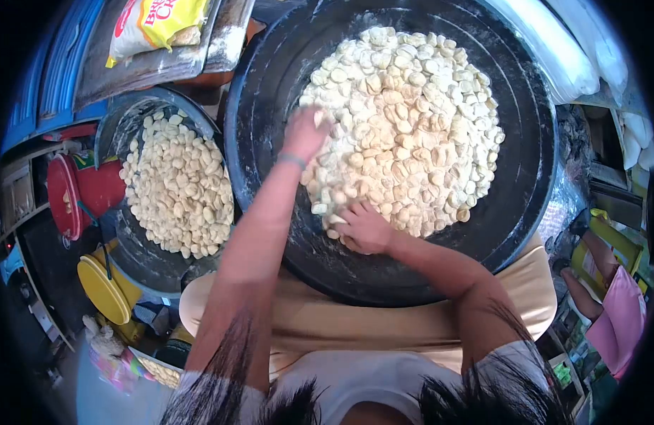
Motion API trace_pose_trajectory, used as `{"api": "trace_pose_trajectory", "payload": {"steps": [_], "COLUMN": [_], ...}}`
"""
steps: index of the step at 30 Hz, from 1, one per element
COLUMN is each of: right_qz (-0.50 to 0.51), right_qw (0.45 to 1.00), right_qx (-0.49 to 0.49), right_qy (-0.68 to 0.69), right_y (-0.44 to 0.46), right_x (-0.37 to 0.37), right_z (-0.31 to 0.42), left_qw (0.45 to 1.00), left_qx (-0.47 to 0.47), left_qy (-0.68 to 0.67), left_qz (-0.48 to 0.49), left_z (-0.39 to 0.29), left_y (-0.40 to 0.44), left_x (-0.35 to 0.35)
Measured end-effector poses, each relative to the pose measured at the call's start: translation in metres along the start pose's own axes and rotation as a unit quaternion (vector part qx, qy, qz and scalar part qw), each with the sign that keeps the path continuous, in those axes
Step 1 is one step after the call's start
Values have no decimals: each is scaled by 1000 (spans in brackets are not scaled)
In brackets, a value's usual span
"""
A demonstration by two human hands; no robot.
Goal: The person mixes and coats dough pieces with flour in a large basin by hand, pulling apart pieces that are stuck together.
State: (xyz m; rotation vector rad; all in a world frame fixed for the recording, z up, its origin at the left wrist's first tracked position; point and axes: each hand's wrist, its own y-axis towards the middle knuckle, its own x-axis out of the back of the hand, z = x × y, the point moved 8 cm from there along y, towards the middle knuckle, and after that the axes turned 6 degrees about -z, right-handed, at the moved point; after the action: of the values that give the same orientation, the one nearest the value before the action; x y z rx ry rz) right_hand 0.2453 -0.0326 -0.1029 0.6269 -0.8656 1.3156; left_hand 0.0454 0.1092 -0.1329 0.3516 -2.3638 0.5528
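Note:
A wide black basin (508, 205) rests before my lap and holds a heap of pale, floured dough pieces (405, 120), with tan crumbs over the middle. My left hand (307, 132), smeared by motion and with a band at the wrist, is over the heap's left edge; whether its fingers hold a piece is unclear. At the heap's lower left, my right hand (364, 228) has its fingers curled around a pale dough piece (335, 219).
On the left a smaller dark tub (114, 244) holds more dough pieces. Near it are a red bucket (63, 195) and a yellow lid (104, 290). A yellow and white bag (157, 27) lies on a tray at the upper left. Another person (617, 319) is at the right.

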Motion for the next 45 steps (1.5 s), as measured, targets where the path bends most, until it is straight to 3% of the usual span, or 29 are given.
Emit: {"api": "trace_pose_trajectory", "payload": {"steps": [4,6,7,8,9,11,13,16,18,20,22,24,25,26,28,31,34,35,37,38,39,41,42,43,44,45], "right_qz": [-43,178,52,-215,-265,-236,-98,99,30,59,129,137,75,15,-119,-81,59,46,-2,-27,-51,-4,120,167,243,259], "right_qw": [996,941,932,911,887,850,872,956,981,989,989,989,990,982,939,909,918,924,910,881,844,834,838,839,730,747], "right_qx": [-17,-261,-307,-314,-351,-405,-466,-261,-189,-129,-59,-52,-105,-157,-300,-409,-345,-282,-201,-278,-354,-503,-511,-507,-608,-576], "right_qy": [-80,-120,-184,-157,-142,-241,-108,-94,-28,31,39,-16,-61,-100,-119,-21,186,255,363,382,399,228,148,108,194,206], "right_y": [-54,-61,-58,-54,-40,4,41,68,42,14,-23,-49,-55,-63,-80,-73,-45,-42,-38,-46,-58,-103,-127,-152,-197,-211], "right_x": [17,19,33,57,78,78,82,1,-3,-18,1,1,18,34,69,49,7,13,32,35,46,59,46,40,6,-16], "right_z": [-19,-94,-131,-158,-174,-189,-163,-79,-24,0,15,-6,-28,-44,-80,-78,-25,-6,4,-18,-41,-96,-118,-128,-141,-145], "left_qw": [976,966,955,947,929,881,865,808,769,890,959,941,929,909,907,882,832,821,832,833,896,966,983,985,983,979], "left_qx": [-10,1,-8,-13,-46,-106,-114,-109,64,69,66,72,74,60,33,-4,-129,-95,-59,-39,-12,8,-6,-7,-7,-6], "left_qy": [214,227,249,232,268,324,289,186,199,212,181,276,321,320,335,317,321,270,215,187,160,95,60,102,143,185], "left_qz": [44,127,163,222,250,327,393,548,604,397,209,180,166,259,252,349,434,493,508,520,415,241,172,140,112,83], "left_z": [3,-11,-20,-10,-17,-33,-34,-18,-27,20,29,16,5,-2,-8,-19,-23,-18,-23,-23,-23,-24,-26,-19,-9,-6], "left_y": [30,-18,-50,-74,-99,-145,-175,-179,-147,-80,-47,-80,-95,-114,-135,-157,-176,-174,-155,-148,-122,-87,-74,-71,-78,-83], "left_x": [-48,-89,-105,-124,-116,-89,-72,-57,-30,-46,-50,-76,-87,-103,-106,-85,-88,-91,-79,-78,-77,-83,-86,-96,-109,-115]}}
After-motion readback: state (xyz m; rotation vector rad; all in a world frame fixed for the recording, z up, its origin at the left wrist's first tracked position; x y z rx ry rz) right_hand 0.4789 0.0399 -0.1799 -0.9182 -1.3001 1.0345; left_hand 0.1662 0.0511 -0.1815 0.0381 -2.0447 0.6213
